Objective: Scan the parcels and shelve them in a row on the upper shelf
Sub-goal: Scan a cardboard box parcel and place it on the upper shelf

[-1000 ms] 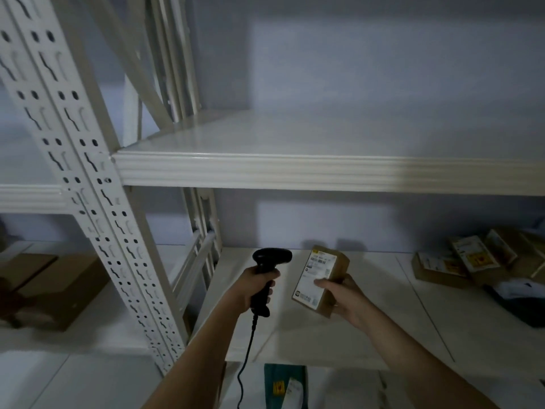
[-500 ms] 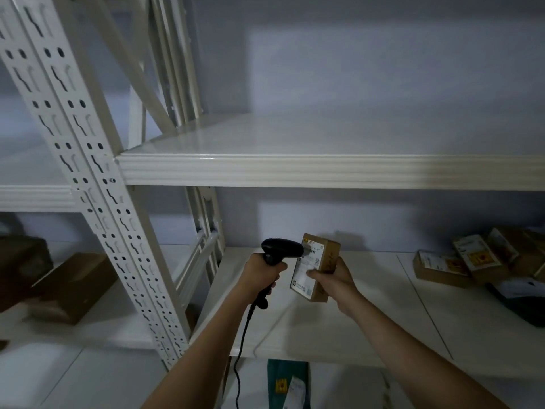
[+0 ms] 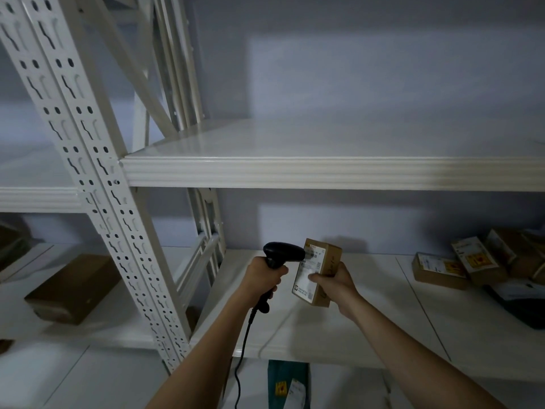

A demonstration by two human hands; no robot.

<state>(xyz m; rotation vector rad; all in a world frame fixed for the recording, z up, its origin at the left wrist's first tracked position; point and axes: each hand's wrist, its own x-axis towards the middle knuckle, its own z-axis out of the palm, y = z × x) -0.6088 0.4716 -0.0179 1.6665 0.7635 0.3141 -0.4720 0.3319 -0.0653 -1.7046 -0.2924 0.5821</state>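
Observation:
My left hand grips the handle of a black corded barcode scanner, whose head points right at a small brown cardboard parcel. My right hand holds that parcel upright from the right side, its white shipping label facing the scanner head almost touching it. Both are held just above the lower shelf. The white upper shelf spans the view above them with nothing on its visible surface. Several more labelled parcels lie on the lower shelf at the far right.
A perforated white upright post stands left of my hands. Brown boxes sit on the neighbouring shelf bay to the left. A green packet shows below the lower shelf edge. A dark item lies at the right edge.
The scanner head and the parcel have come together: my right hand brought the parcel up and turned its label to the scanner, and my left hand swung the scanner head toward it.

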